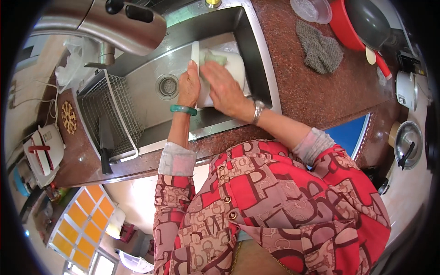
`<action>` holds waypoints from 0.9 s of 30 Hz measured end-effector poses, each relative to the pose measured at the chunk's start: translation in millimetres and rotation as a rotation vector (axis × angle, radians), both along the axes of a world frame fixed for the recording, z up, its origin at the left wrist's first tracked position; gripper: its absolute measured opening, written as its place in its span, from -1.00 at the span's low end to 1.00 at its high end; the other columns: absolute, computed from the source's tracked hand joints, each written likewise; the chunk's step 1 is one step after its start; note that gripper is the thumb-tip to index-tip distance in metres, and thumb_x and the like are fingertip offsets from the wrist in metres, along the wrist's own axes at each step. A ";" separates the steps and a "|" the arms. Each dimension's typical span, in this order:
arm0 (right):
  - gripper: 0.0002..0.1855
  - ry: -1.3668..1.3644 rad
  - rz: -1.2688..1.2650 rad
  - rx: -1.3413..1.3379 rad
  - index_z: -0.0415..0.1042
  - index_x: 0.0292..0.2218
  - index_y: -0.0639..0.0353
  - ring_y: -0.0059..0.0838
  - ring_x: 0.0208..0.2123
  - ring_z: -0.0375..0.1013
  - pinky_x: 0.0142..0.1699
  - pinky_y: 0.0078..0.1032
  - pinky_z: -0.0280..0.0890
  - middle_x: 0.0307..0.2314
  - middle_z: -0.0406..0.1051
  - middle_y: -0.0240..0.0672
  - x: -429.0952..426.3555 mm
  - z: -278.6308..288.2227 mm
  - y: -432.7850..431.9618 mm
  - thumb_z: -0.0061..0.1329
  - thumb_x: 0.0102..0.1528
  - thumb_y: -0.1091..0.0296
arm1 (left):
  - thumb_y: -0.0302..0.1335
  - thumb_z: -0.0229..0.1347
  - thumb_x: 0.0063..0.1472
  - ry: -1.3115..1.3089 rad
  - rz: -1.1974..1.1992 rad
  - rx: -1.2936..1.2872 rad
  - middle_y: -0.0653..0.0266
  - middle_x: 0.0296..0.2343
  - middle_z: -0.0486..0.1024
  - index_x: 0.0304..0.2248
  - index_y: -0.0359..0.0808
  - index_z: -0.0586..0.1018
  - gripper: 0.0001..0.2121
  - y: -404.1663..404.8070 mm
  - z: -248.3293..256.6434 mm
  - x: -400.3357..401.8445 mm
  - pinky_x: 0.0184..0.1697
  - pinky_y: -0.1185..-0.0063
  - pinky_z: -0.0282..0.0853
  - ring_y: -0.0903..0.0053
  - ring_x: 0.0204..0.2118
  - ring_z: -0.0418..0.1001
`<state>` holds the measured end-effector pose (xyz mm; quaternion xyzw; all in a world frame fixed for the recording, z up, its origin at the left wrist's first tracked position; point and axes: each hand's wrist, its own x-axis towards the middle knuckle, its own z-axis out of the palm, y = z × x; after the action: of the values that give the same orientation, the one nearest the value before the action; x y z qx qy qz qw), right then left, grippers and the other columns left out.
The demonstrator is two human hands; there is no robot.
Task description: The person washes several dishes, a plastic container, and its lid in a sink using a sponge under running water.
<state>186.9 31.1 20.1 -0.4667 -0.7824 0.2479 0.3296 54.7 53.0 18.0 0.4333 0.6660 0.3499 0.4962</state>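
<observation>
My left hand (190, 84), with a green bangle at its wrist, grips the near part of the rim of a white plastic tub (238, 70). The tub is tipped on its side inside the stainless steel sink (137, 74), its rim edge-on to me. Slightly blurred, my right hand (227, 91) reaches over the tub's side, a watch on its wrist. Under its fingertips is a pale green piece (219, 58), perhaps a cloth; most of it is hidden by the hand. The tub's inside is turned from view.
A steel faucet (120, 27) overhangs the sink at upper left. The wire basket (120, 113) has a black-handled knife (106, 144) at its near side. On the right counter lie a grey cloth (319, 46), a clear plastic bowl (311, 10) and a red basin (345, 27).
</observation>
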 end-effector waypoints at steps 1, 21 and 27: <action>-0.45 0.012 0.055 -0.010 0.16 -0.04 0.35 -0.05 0.03 0.11 0.13 -0.26 0.01 -0.07 0.16 0.04 2.8 5.0 -6.2 -0.22 -0.16 0.56 | -0.13 -0.27 0.25 -0.003 -0.002 0.000 0.24 -0.69 0.26 -0.56 -0.52 0.38 -0.47 -0.7 -1.4 0.8 -0.46 0.48 0.18 0.59 -0.53 0.20; -0.35 -0.169 0.002 0.040 0.13 0.01 0.23 0.00 0.03 0.05 0.13 -0.22 -0.05 -0.05 0.10 0.01 6.2 -8.8 -11.6 -0.15 -0.21 0.57 | -0.05 -0.33 0.22 0.057 -0.085 -0.094 0.01 -0.67 0.35 -0.53 -0.59 0.42 -0.37 31.0 -24.0 -7.3 -0.36 0.38 0.21 0.41 -0.51 0.31; -0.43 -0.275 -0.135 0.011 0.16 -0.03 0.21 -0.08 -0.02 0.11 0.06 -0.23 0.04 -0.09 0.14 -0.05 6.9 -15.7 28.9 -0.14 -0.15 0.45 | 0.01 -0.11 0.11 0.087 -0.312 -0.285 0.21 -0.49 0.42 -0.29 -0.49 0.44 -0.42 34.1 -21.6 -19.4 -0.37 0.55 0.24 0.55 -0.44 0.30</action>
<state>193.8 60.0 4.4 -0.5457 -0.7885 0.1547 0.2379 35.4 87.1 -3.6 0.4711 0.6545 0.1521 0.5715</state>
